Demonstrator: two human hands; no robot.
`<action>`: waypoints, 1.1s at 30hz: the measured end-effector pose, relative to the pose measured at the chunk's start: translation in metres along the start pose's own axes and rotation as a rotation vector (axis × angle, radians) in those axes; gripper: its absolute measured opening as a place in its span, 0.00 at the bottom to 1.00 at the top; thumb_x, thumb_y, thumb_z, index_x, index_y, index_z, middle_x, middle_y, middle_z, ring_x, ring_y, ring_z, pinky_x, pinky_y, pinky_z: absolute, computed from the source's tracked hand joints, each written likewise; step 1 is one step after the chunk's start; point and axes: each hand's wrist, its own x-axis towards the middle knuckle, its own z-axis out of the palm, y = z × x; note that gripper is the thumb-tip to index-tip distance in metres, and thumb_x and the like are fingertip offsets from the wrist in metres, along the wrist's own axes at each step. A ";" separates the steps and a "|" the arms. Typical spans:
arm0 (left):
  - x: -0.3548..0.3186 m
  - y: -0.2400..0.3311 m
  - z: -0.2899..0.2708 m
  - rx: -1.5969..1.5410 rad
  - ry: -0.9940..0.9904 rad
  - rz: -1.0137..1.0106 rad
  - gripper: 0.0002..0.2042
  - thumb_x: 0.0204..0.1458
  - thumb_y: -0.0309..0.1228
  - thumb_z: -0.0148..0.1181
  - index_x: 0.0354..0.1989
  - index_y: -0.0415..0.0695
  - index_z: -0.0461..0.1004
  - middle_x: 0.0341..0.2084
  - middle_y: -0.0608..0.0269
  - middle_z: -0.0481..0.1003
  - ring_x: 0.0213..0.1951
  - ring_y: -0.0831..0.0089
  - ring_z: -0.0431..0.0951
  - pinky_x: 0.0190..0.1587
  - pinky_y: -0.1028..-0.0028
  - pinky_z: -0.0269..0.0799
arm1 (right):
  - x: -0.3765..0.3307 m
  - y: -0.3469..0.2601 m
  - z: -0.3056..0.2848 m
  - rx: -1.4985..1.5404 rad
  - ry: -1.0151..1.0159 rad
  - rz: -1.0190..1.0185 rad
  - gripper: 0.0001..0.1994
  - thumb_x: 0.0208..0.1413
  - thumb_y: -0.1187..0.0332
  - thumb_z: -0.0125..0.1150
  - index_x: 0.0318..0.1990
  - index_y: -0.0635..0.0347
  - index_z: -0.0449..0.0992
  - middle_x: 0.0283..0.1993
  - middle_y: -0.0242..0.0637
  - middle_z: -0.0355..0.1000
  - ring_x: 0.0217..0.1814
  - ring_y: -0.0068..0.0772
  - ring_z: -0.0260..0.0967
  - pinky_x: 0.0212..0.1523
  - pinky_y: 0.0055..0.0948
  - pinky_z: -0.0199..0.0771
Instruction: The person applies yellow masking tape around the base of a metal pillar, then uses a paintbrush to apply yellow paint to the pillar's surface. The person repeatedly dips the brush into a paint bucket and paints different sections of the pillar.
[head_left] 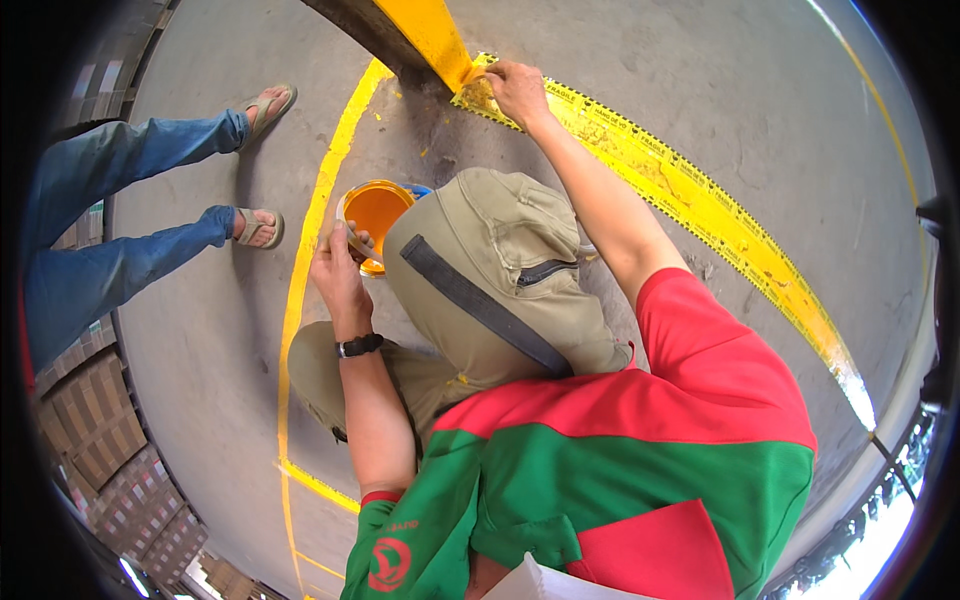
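Observation:
My left hand [343,272], with a dark band on its wrist, is closed at the near left side of a paint bucket [378,215]. Orange-yellow colour fills the inside of the bucket, and a pale curved strip lies along its rim by my fingers. Reaching far forward, my right hand [518,95] is closed low over the floor at the end of a wide yellow painted band [640,155] edged with printed tape. Whatever its fingers grip is hidden. Just left of it stands the foot of a yellow post [440,50].
A narrower yellow line [310,260] runs along the floor left of the bucket. Beyond it stands another person in blue jeans [150,165] and sandals. Stacked cartons [95,410] line the far left. My bent knee [480,260] is close beside the bucket.

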 end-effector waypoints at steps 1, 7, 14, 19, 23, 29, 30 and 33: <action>0.000 0.000 0.000 -0.007 0.001 0.000 0.15 0.67 0.40 0.57 0.44 0.38 0.79 0.31 0.61 0.80 0.31 0.76 0.78 0.38 0.75 0.72 | 0.001 -0.005 -0.003 0.064 -0.028 -0.024 0.11 0.60 0.65 0.64 0.43 0.60 0.85 0.36 0.46 0.82 0.37 0.48 0.81 0.42 0.39 0.80; 0.001 -0.002 -0.002 -0.007 0.009 -0.009 0.15 0.67 0.40 0.58 0.44 0.38 0.78 0.32 0.61 0.80 0.33 0.76 0.78 0.39 0.76 0.72 | 0.001 -0.032 -0.057 0.253 0.136 -0.028 0.09 0.60 0.66 0.65 0.43 0.60 0.85 0.35 0.45 0.82 0.37 0.37 0.82 0.41 0.31 0.79; 0.004 -0.002 -0.003 -0.042 0.010 0.001 0.14 0.66 0.37 0.59 0.43 0.35 0.78 0.31 0.59 0.80 0.33 0.73 0.81 0.39 0.73 0.77 | 0.009 -0.037 -0.061 0.029 0.051 -0.081 0.08 0.59 0.65 0.64 0.40 0.56 0.85 0.37 0.45 0.81 0.40 0.51 0.79 0.43 0.45 0.78; 0.002 -0.002 -0.003 -0.016 0.024 0.013 0.14 0.66 0.37 0.59 0.43 0.35 0.78 0.31 0.59 0.80 0.33 0.73 0.80 0.40 0.73 0.77 | 0.015 -0.065 -0.081 0.279 0.201 -0.204 0.06 0.58 0.68 0.66 0.41 0.55 0.84 0.36 0.41 0.81 0.42 0.48 0.78 0.45 0.41 0.77; 0.003 -0.004 -0.003 -0.036 0.010 0.024 0.14 0.66 0.38 0.59 0.43 0.35 0.78 0.30 0.59 0.80 0.32 0.73 0.80 0.40 0.73 0.76 | 0.011 -0.068 -0.109 0.151 0.317 -0.398 0.07 0.60 0.68 0.67 0.41 0.58 0.84 0.37 0.42 0.81 0.39 0.43 0.79 0.40 0.35 0.78; 0.006 -0.003 -0.002 -0.030 0.000 0.020 0.14 0.66 0.37 0.59 0.43 0.35 0.78 0.30 0.60 0.80 0.32 0.73 0.80 0.40 0.73 0.76 | 0.020 -0.077 -0.083 -0.011 0.105 -0.350 0.07 0.62 0.66 0.63 0.41 0.56 0.84 0.37 0.42 0.80 0.42 0.50 0.77 0.46 0.44 0.76; 0.006 -0.003 -0.002 -0.018 -0.002 0.037 0.14 0.66 0.37 0.59 0.43 0.35 0.79 0.30 0.60 0.80 0.32 0.73 0.80 0.40 0.74 0.76 | 0.022 -0.081 -0.084 -0.022 0.082 -0.322 0.07 0.62 0.66 0.63 0.41 0.56 0.84 0.36 0.42 0.80 0.42 0.50 0.77 0.45 0.44 0.76; 0.002 -0.006 -0.004 -0.035 0.014 0.042 0.14 0.66 0.36 0.59 0.42 0.35 0.79 0.29 0.60 0.80 0.32 0.74 0.80 0.39 0.74 0.77 | 0.025 -0.088 -0.110 0.146 0.225 -0.441 0.06 0.61 0.67 0.64 0.42 0.55 0.84 0.36 0.40 0.80 0.39 0.48 0.76 0.43 0.43 0.75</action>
